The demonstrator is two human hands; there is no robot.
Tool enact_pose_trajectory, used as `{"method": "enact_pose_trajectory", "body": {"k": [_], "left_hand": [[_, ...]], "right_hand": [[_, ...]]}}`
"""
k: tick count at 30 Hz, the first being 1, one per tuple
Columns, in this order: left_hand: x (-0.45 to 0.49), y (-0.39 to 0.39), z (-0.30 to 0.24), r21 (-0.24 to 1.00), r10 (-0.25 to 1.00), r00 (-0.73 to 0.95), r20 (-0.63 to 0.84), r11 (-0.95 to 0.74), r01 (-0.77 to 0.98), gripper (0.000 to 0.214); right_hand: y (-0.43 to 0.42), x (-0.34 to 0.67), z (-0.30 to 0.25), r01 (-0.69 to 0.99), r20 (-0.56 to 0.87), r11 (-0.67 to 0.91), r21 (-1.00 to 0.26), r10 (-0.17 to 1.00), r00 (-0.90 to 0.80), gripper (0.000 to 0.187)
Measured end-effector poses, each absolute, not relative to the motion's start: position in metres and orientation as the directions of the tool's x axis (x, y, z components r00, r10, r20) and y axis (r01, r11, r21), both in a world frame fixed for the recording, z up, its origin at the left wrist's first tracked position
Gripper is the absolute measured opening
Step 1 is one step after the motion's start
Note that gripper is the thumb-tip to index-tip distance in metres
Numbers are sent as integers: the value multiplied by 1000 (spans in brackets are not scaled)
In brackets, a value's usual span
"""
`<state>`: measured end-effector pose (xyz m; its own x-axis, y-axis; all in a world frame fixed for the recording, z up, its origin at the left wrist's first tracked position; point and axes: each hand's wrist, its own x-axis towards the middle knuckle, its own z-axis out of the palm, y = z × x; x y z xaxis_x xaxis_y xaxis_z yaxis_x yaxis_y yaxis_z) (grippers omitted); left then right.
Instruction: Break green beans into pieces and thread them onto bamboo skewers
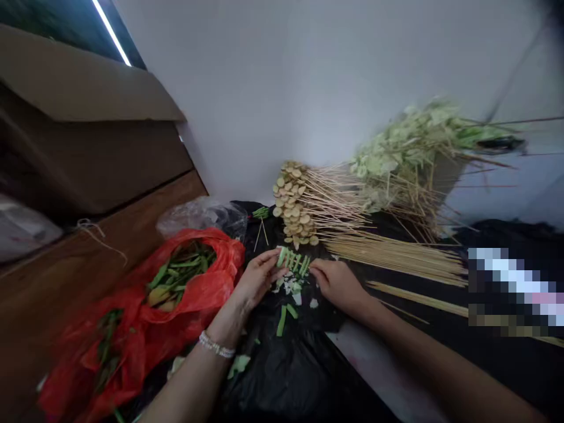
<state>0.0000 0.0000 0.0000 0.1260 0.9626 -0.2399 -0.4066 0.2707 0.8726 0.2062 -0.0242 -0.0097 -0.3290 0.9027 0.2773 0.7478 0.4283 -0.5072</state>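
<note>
Several cut green bean pieces (294, 261) stand side by side in a row between my hands, threaded on thin skewers that barely show. My left hand (259, 277) pinches the left end of the row with thumb and fingers. At the right end, my right hand (338, 283) is closed, its fingertips gripping the skewers. Pale vegetable scraps (292, 284) lie just below the row. Two loose bean pieces (282, 321) rest closer to me on the black plastic sheet (291, 376). A finished bean skewer (261, 212) lies beyond my left hand.
To the left, a red plastic bag (215, 282) holds green beans. Skewered potato-like slices (296, 205) are piled ahead, beside skewered leafy vegetables (405, 141). Bare bamboo skewers (396, 255) lie at right. A cardboard box (97, 158) and clear bag (202, 216) stand behind.
</note>
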Motion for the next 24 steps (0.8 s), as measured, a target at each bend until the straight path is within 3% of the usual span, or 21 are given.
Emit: {"method": "enact_pose_trajectory", "body": {"k": [24], "left_hand": [[3,5,0,837,956,60,-288,282,-469,9]], "right_hand": [[-26,205,-11,764,263,401,-506,915,-306,25]]}}
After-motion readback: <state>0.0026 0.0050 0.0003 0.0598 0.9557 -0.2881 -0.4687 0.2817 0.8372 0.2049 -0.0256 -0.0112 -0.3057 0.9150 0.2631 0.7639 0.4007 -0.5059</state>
